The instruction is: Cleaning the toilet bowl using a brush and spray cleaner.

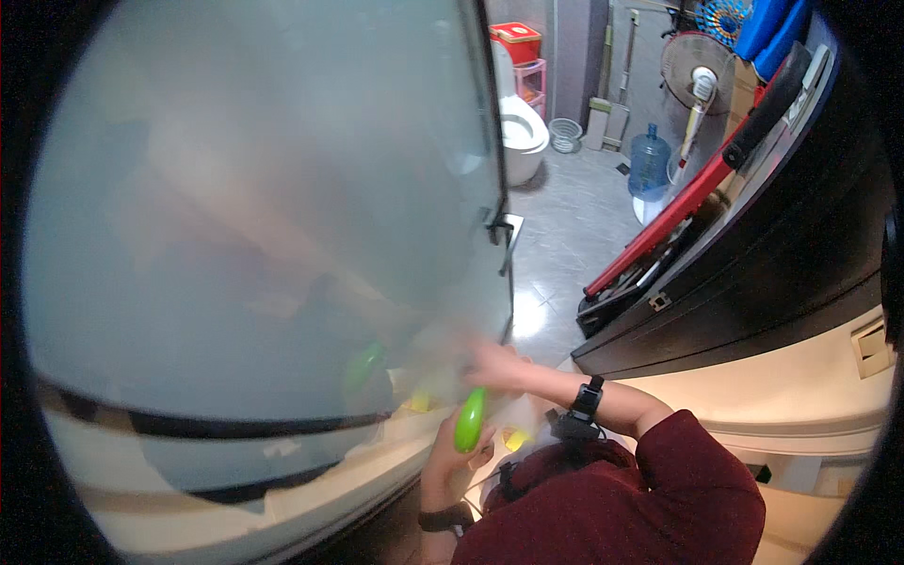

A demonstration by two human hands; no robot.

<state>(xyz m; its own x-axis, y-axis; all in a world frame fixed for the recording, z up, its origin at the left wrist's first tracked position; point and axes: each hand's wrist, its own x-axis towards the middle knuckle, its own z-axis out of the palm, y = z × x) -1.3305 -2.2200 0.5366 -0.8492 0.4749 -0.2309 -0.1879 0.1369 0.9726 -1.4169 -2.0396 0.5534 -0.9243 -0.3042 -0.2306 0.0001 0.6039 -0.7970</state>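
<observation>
My left hand (453, 454) is low in front of me, its fingers wrapped round a glossy bright green, elongated thing (469, 421) with a rounded end; its exact kind does not show. Just above it, my right hand (496, 366) reaches to the left, close to the frosted glass door (282, 188). Motion smears its fingers, and I cannot tell whether they hold anything or touch the glass. A faint green reflection shows in the pane. Beside my left hand lies a small yellow patch (516, 439), partly hidden.
The door's dark edge carries a handle (497, 229). Beyond it are a white toilet (522, 137), a wire basket (565, 135), a blue water jug (650, 162) and a standing fan (697, 73). A long red-and-black folded thing (659, 229) leans by the dark door (753, 273) at right.
</observation>
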